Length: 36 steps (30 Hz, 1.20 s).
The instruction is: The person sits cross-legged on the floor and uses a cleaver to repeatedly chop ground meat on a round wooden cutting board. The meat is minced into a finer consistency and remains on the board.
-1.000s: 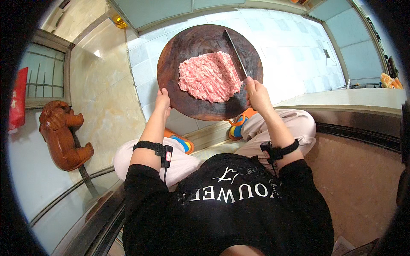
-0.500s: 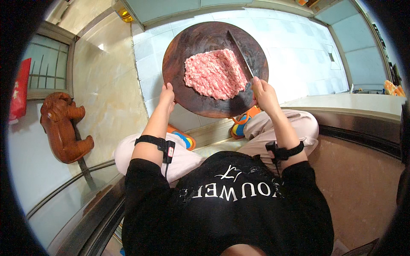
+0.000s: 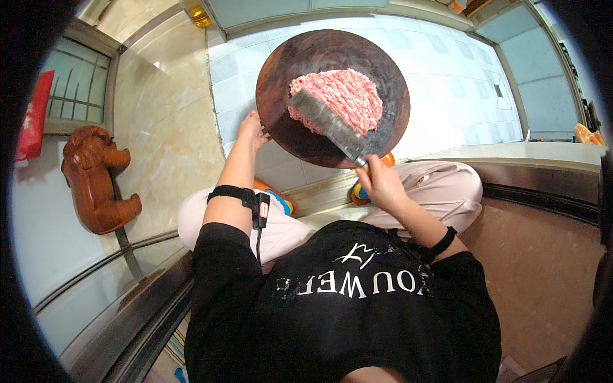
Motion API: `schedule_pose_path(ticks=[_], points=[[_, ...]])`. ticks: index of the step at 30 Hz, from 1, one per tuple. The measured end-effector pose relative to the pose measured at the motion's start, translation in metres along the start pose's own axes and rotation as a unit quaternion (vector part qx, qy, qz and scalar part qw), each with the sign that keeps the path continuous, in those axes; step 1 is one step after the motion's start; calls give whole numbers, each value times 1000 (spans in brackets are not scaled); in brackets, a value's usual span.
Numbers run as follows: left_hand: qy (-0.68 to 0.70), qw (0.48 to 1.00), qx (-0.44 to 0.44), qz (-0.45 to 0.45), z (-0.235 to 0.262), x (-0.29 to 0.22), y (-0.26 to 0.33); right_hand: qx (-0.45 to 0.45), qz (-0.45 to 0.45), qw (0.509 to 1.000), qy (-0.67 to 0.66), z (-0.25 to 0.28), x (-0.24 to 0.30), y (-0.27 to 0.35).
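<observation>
A round dark wooden chopping board (image 3: 278,80) lies in front of me, with a flattened mound of pink minced meat (image 3: 348,96) at its middle. My right hand (image 3: 383,186) is closed round the handle of a cleaver (image 3: 325,126), just off the board's near edge. The broad blade slants up and left across the near-left part of the meat and covers some of it; whether it presses in, I cannot tell. At the board's left rim is my left hand (image 3: 254,131), thumb and fingers apart, fingertips against the edge.
A carved brown wooden animal figure (image 3: 99,179) stands to the left, below a red item (image 3: 33,118). My bent legs and colourful slippers (image 3: 274,196) are close under the board. A pale ledge (image 3: 517,156) runs along the right. Yellow liquid in a container (image 3: 200,17) is far left.
My right hand has swung the cleaver from the meat's right side to lie over its near-left side. The meat's outline has changed. My left thumb has come off the board's rim.
</observation>
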State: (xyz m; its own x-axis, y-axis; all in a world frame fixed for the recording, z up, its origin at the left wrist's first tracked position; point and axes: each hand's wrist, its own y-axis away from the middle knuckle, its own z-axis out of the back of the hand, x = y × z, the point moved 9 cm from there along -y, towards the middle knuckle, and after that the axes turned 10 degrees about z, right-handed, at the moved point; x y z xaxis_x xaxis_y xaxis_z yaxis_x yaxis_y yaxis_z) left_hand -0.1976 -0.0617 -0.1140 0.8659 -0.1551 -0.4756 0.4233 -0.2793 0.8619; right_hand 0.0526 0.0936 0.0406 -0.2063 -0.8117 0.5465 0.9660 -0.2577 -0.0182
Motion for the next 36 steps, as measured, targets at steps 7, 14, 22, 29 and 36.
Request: schedule_pose_path(ticks=[7, 14, 22, 29, 36], points=[[-42, 999, 26, -13, 0, 7, -8, 64, 46, 996, -30, -53, 23, 4], [-17, 1000, -6, -14, 0, 8, -1, 49, 36, 998, 20, -68, 21, -6], [-69, 997, -20, -43, 1, 9, -7, -6, -17, 999, 39, -71, 18, -39], [-100, 994, -23, -48, 9, 11, -32, -115, -88, 989, -35, -46, -1, -64], [-122, 991, -22, -40, 3, 10, -17, -80, -267, 758, -591, -47, -31, -54]])
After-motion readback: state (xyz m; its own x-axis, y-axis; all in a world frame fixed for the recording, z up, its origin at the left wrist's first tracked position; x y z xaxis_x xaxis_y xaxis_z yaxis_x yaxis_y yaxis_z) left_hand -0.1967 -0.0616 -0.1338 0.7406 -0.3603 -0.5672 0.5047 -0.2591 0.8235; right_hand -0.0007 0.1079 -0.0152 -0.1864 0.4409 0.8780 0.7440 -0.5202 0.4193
